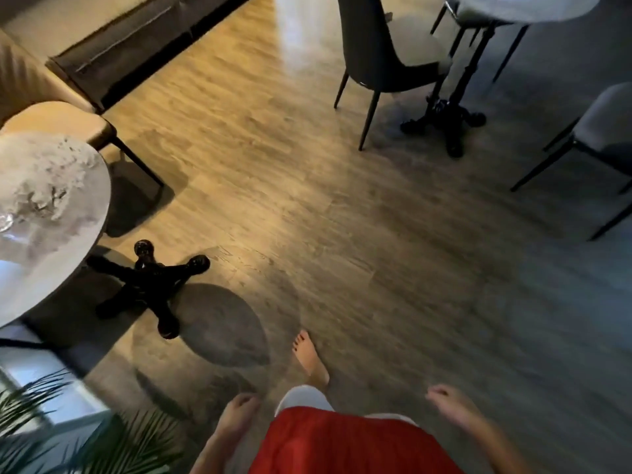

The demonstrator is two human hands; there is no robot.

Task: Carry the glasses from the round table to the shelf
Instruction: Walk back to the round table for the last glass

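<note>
1. Left hand point(239, 410): hangs low at the person's left side, bare forearm running down to the bottom edge; fingers loosely curled toward the floor, nothing in its grasp.
2. Right hand point(451, 403): held out from the right side, palm down, fingers slackly bent and blurred; it too holds nothing.
3. Red garment point(345, 443): covers the torso between the two arms, with a pale trouser leg just above it.
4. Bare foot point(311, 357): set forward on the grey-brown wood-plank floor point(342, 217), toes pointing up the frame.
5. Round white marble-patterned bench point(51, 213): at the left edge, on a black four-pronged metal base point(150, 285). A clear glassy glint shows at its far left rim; whether this is one of the glasses cannot be told, and no other glass is visible.
6. Beige cushioned stool point(61, 121): just behind that bench.
7. Dark grey high-backed chair point(379, 53): upper right, beside a second round pale bench point(523, 8) on a black pedestal.
8. Green palm fronds point(68, 439): lower left corner, near the left forearm.
</note>
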